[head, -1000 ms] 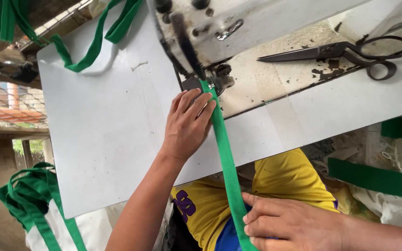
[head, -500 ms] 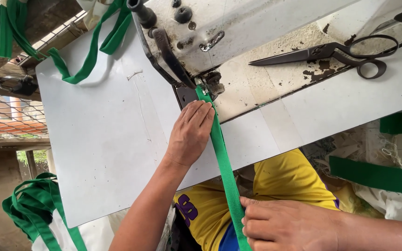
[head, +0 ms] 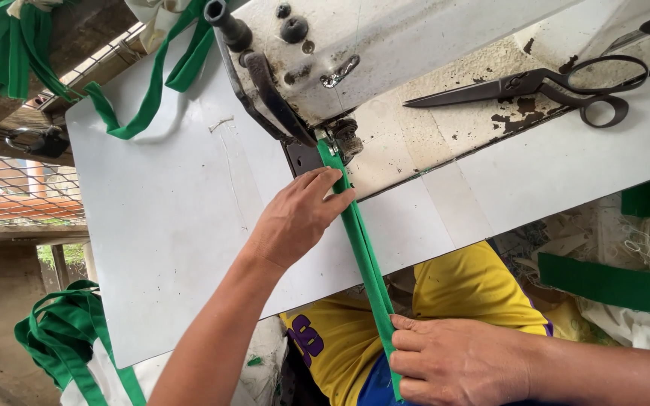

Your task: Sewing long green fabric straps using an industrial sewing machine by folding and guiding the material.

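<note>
Strap (head: 362, 248) runs across the table (head: 167, 225) to the machine (head: 385, 45); scissors (head: 536, 83) right of it — on the bed.

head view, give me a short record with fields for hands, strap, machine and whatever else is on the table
left hand: the left hand lies flat on the white table top, fingertips against the strap beside the presser foot
right hand: the right hand pinches the strap at the near table edge, grip closed on it
strap: long folded green fabric strap, taut from the right hand up to the needle
machine: worn white metal sewing machine
scissors: black metal scissors, lying on the machine bed
loose straps: heap of green straps, lower left
</note>
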